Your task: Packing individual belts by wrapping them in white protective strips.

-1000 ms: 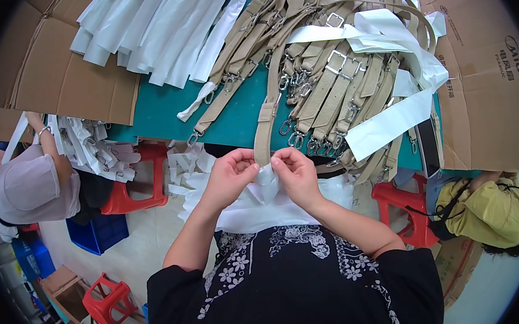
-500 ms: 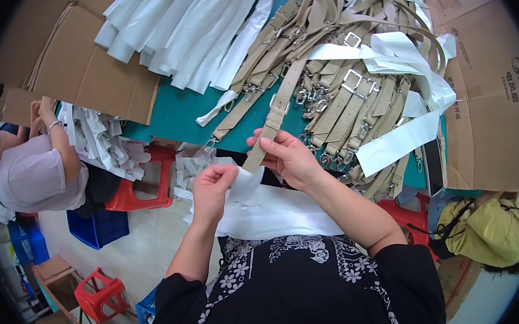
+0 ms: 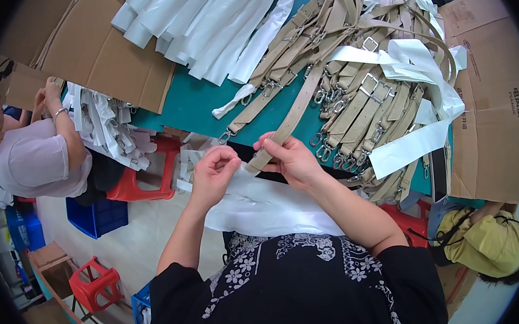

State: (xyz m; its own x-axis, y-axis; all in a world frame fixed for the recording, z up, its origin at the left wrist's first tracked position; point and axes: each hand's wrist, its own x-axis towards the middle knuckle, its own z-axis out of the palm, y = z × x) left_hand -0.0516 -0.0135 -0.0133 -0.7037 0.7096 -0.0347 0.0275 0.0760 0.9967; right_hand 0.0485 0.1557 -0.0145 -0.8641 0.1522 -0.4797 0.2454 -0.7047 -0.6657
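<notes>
One tan strap [image 3: 298, 109]: running from the pile on the table down to the hands, its free end lying over the lap, just beside the left fingertips. Right hand [image 3: 296, 162]: gripping the strap near that end, thumb on top. Left hand [image 3: 213, 175]: curling, thumb and forefinger meeting; whether it is pinching any film, one cannot tell.

Changes since half a second ago: the buckle is no longer showing on the stretch above the right hand, where a plain punched length is now appearing; the white film is no longer wrapping the strap's end so visibly; the whole scene is sitting further right in view.

Surface: green tabletop [image 3: 191, 106], carrying many white film strips [image 3: 212, 25] laid side by side; one heap of tan straps [image 3: 359, 114] with silver buckles and clips, the clips hanging toward the near edge; one broad white band [image 3: 416, 143] lying looped across the heap. Further white film [image 3: 269, 213] is covering the lap.

Room: cardboard is standing at left [image 3: 104, 52] and right [image 3: 492, 101]. One co-worker in a pale top [image 3: 33, 158] is sitting at left, hands raised, near bundled white strips [image 3: 101, 122]; another in a yellow top [image 3: 485, 245] is showing at right. Red stools [image 3: 95, 284] and blue crates [image 3: 96, 217] are standing on the pale floor [image 3: 149, 234].
</notes>
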